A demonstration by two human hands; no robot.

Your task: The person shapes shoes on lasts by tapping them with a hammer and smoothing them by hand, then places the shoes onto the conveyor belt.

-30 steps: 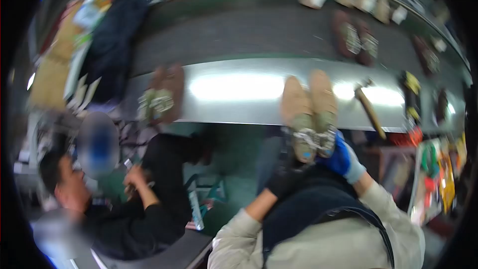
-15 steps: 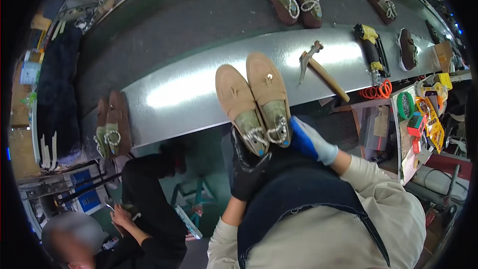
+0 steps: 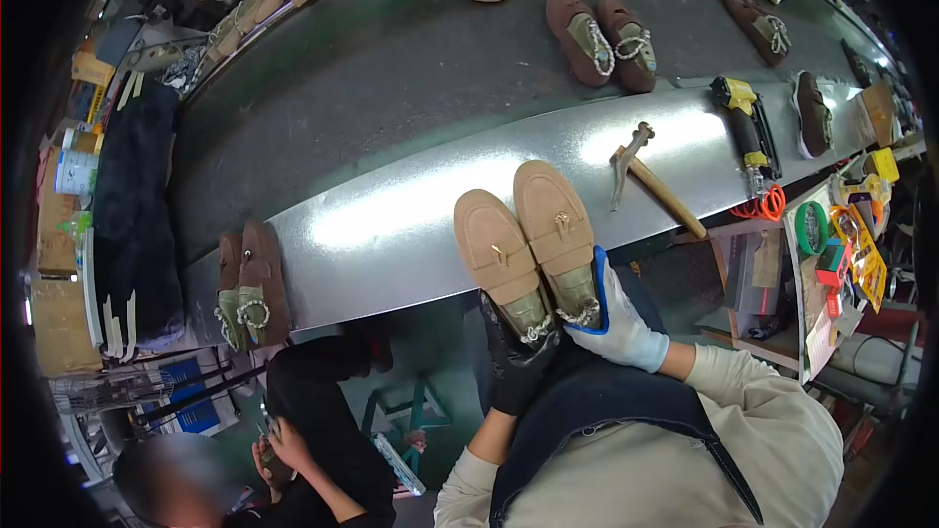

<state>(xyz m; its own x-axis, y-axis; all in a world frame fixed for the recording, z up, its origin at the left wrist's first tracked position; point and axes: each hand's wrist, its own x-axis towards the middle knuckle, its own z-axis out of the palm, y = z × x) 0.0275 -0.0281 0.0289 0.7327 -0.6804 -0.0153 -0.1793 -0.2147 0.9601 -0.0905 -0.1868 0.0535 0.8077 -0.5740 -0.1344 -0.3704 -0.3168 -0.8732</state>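
Two tan loafers on green lasts are held side by side over the front edge of the metal strip, toes pointing away. My left hand [image 3: 511, 357], in a black glove, is closed round the heel of the left tan shoe [image 3: 496, 254]. My right hand [image 3: 623, 323], in a white and blue glove, grips the heel of the right tan shoe [image 3: 555, 225]. Cord loops show at both heels. A hammer [image 3: 657, 191] lies on the metal strip [image 3: 391, 235] to the right of the shoes, with a yellow and black air tool [image 3: 745, 127] beyond it.
Brown shoes [image 3: 252, 284] stand at the strip's left end, and another brown pair [image 3: 602, 44] is on the dark belt [image 3: 372, 98]. More shoes line the far edge. A co-worker [image 3: 323, 440] in black sits at the lower left. A cluttered side shelf [image 3: 812, 284] is at right.
The camera view has swung and become sharper. Both tan shoes stay in my hands, their tops now facing the camera more. My right hand has turned, showing more of the glove's white back.
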